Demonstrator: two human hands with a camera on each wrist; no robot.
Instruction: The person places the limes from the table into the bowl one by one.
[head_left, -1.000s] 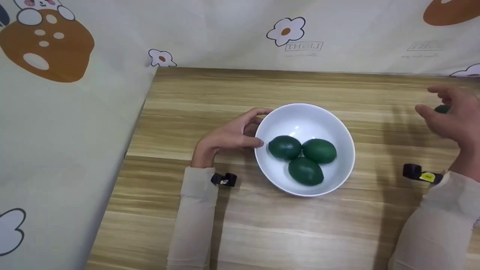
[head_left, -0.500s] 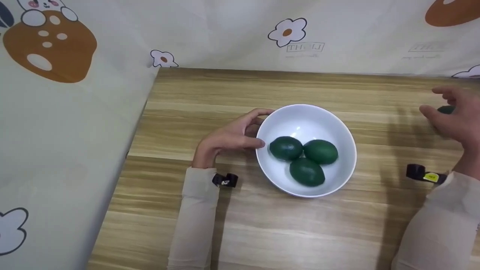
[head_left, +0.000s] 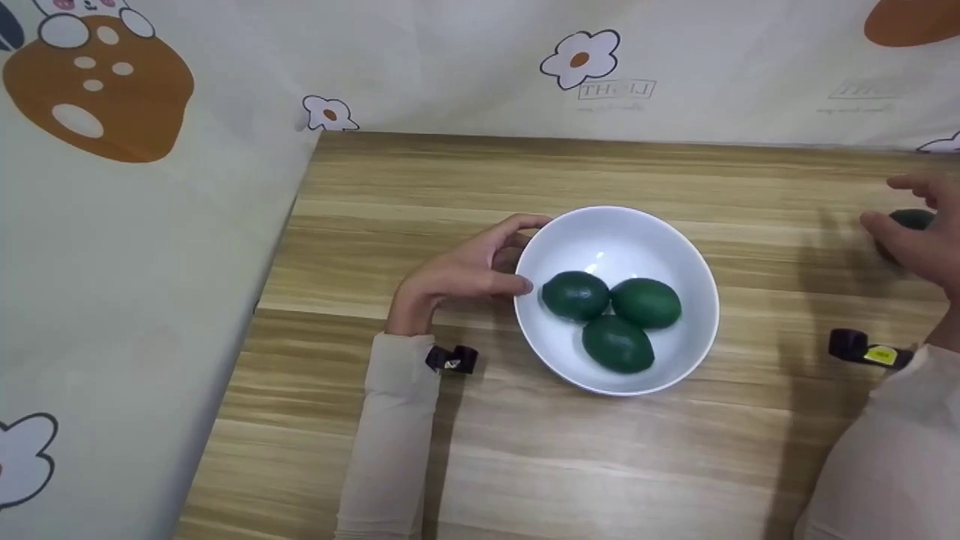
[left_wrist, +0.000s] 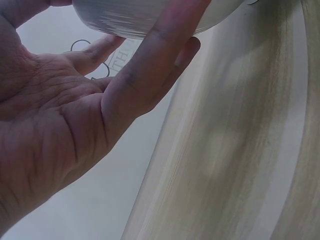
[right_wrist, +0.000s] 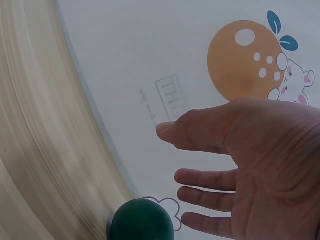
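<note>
A white bowl [head_left: 690,255] sits on the wooden table with three dark green limes inside: a left lime [head_left: 576,296], a right lime [head_left: 646,303] and a lower lime [head_left: 618,343]. My left hand [head_left: 466,268] holds the bowl's left side, thumb at the rim and fingers against the outer wall. The left wrist view shows those fingers spread along the bowl's underside [left_wrist: 120,20]. At the far right, my right hand [head_left: 926,244] hovers around another lime [head_left: 912,218], partly hidden by it. In the right wrist view its fingers are extended, apart from that lime [right_wrist: 142,220].
The wood-grain table [head_left: 570,465] meets a pale patterned sheet [head_left: 450,67] along its back and left edges. Black wrist mounts stick out from both sleeves, the left mount [head_left: 452,360] near the bowl and the right mount [head_left: 870,348] farther right.
My right hand has shifted a little to the right, and more of the lime beside it shows. The left hand keeps its hold on the bowl. The head view has drifted slightly.
</note>
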